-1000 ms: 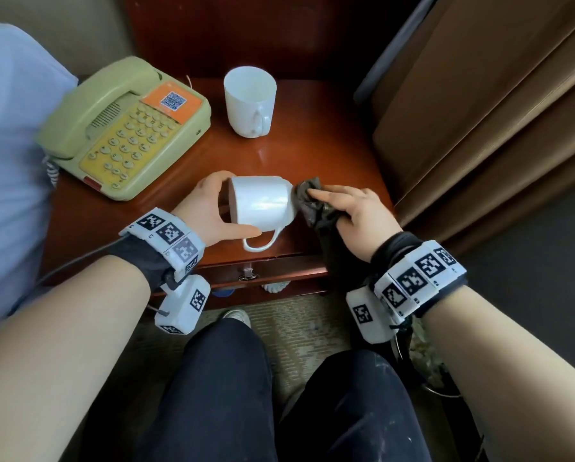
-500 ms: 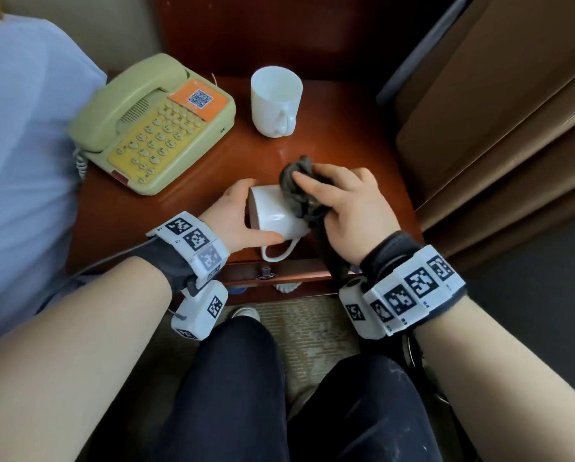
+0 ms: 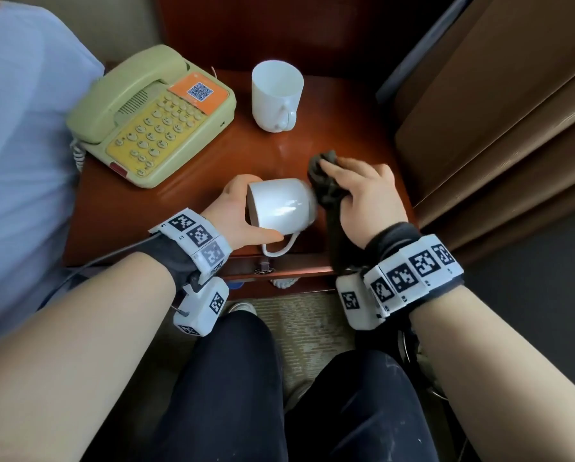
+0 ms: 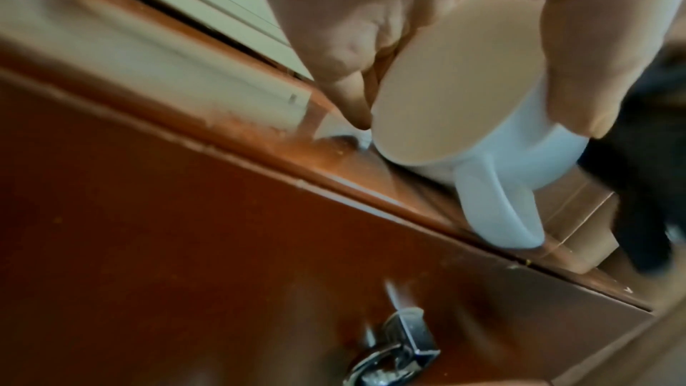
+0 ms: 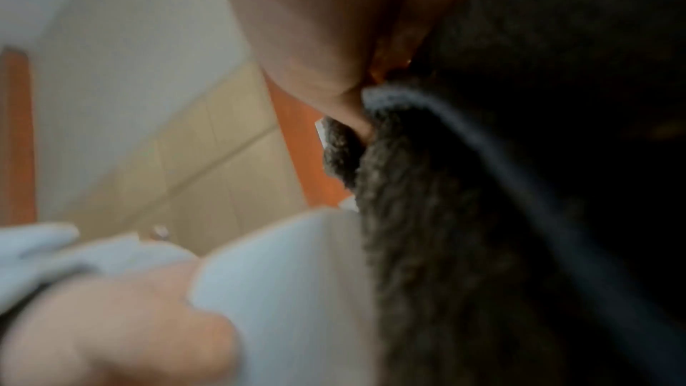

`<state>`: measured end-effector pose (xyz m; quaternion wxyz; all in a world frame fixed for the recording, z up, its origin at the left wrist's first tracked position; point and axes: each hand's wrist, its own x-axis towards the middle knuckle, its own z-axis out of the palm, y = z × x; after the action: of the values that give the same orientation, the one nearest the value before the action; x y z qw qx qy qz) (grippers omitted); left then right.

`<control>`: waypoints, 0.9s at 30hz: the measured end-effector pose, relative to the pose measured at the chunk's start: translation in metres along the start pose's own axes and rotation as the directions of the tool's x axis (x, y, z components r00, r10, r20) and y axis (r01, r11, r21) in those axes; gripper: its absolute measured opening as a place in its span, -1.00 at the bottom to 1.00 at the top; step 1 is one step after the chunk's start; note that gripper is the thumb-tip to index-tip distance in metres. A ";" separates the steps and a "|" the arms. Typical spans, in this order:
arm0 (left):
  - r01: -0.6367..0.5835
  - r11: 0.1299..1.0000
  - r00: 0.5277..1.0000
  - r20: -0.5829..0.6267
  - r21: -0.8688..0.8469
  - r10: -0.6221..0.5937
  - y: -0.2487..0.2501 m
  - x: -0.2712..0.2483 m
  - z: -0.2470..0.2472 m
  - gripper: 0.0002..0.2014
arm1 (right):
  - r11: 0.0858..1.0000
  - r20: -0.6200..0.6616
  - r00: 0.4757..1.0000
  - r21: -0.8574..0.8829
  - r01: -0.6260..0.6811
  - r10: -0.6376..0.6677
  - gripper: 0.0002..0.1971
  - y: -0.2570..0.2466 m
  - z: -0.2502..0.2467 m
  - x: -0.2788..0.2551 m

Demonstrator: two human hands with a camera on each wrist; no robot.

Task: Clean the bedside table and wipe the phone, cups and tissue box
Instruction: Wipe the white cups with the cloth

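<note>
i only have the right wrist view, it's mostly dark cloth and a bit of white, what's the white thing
Observer: A white cup lying on its side, gripped by the left hand.
Operator: where's the cloth on it
Observer: The right hand presses the dark cloth against the cup's bottom end.
Operator: anything else up there
Observer: A second cup stands upright at the back of the table, beside a green phone.
</note>
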<state>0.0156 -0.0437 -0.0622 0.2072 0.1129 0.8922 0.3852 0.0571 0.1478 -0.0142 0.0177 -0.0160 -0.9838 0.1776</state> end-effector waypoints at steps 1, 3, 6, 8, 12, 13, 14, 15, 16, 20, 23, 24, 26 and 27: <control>0.006 1.000 1.000 -0.001 0.005 -0.006 0.001 -0.001 0.000 -0.11 | 0.996 -0.022 0.997 0.044 0.072 -0.072 -0.37 -0.010 0.000 0.001; 0.025 1.000 1.000 -0.006 -0.007 -0.025 0.001 -0.001 0.000 -0.06 | 0.975 0.054 0.973 0.032 0.222 -0.223 -0.40 -0.026 0.006 -0.001; 0.012 1.000 1.000 -0.007 0.000 -0.012 0.001 0.002 0.000 -0.08 | 0.973 0.069 0.971 0.001 0.231 -0.231 -0.44 -0.018 0.020 -0.006; 0.004 1.000 1.000 0.005 0.020 -0.004 0.000 0.003 0.000 -0.12 | 0.997 0.146 0.987 0.001 0.073 -0.073 -0.38 0.002 0.018 -0.005; 0.001 0.999 0.998 0.061 0.034 -0.003 -0.002 0.004 -0.005 -0.05 | 0.996 0.260 0.964 -0.082 -0.040 0.060 -0.29 0.024 0.011 -0.008; 0.022 0.999 0.995 0.094 0.047 -0.026 -0.003 0.004 -0.007 0.00 | 0.997 0.235 0.970 -0.060 -0.056 0.069 -0.29 0.024 0.013 -0.009; 0.064 0.996 0.990 0.123 0.060 -0.071 -0.003 0.003 -0.009 0.01 | 0.997 0.212 0.974 -0.028 -0.075 0.079 -0.29 0.024 0.015 -0.011; 0.106 0.992 0.984 0.139 0.063 -0.114 -0.003 0.003 -0.011 0.01 | 0.996 0.199 0.976 0.010 -0.092 0.088 -0.30 0.023 0.018 -0.011; 0.139 0.989 0.979 0.142 0.054 -0.146 -0.003 0.003 -0.011 0.02 | 0.993 0.204 0.974 0.042 -0.109 0.098 -0.31 0.023 0.020 -0.011; 0.107 0.994 0.992 0.073 -0.006 -0.106 -0.003 0.005 -0.011 -0.22 | 0.988 0.224 0.971 0.104 -0.113 0.088 -0.33 0.022 0.024 -0.011; -0.010 0.998 1.000 0.025 -0.064 0.012 0.001 0.006 -0.016 -0.15 | 0.985 0.146 0.988 0.157 -0.075 0.051 -0.32 0.024 0.021 -0.015; -0.038 0.995 0.999 0.022 -0.090 0.040 0.003 0.004 -0.017 -0.13 | 0.982 0.118 0.992 0.175 -0.069 0.048 -0.33 0.025 0.018 -0.016; -0.061 0.986 0.998 0.014 -0.157 0.064 0.004 0.002 -0.018 -0.11 | 0.976 0.075 0.996 0.208 -0.070 0.056 -0.36 0.027 0.012 -0.016; -0.068 0.981 0.997 0.008 -0.184 0.071 0.002 0.002 -0.017 -0.11 | 0.971 0.051 0.997 0.228 -0.072 0.062 -0.37 0.028 0.010 -0.016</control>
<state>0.0066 -0.0526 -0.0509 0.2099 0.1271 0.8468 0.4719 0.0731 0.1697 -0.0332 -0.0082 -0.0431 -0.9557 0.2909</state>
